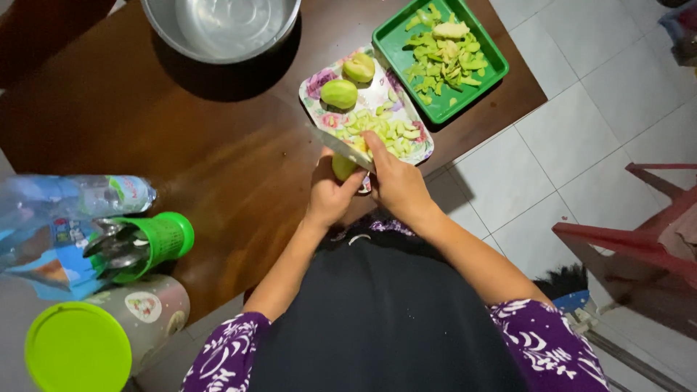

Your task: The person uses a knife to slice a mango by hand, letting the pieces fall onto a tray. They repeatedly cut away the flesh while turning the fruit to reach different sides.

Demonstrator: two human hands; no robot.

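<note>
at the table's near edge, just below the floral tray (314, 96), the left hand (330, 197) is closed around a small green fruit (341, 168), only its pale top showing above the fingers. the right hand (398, 181) is wrapped on a knife (340, 147), forefinger laid along the blade's back, the blade resting across the top of the fruit. judging by the wet cut pieces, the fruit looks firm but slick, light enough for one palm; a cupped hold low on its body, fingers kept under the blade line, seems the safest place to take it.

the floral tray carries two peeled fruit halves (348, 81) at its far end and a heap of pale slices (388, 131) nearest the hands. beyond it, at the table's far right corner, a green tray (388, 40) holds peelings (443, 51). a steel bowl (218, 29) sits at the far edge. along the left edge lie a plastic bottle (65, 199), a green cutlery holder (156, 243) and a jar with a green lid (80, 348).
</note>
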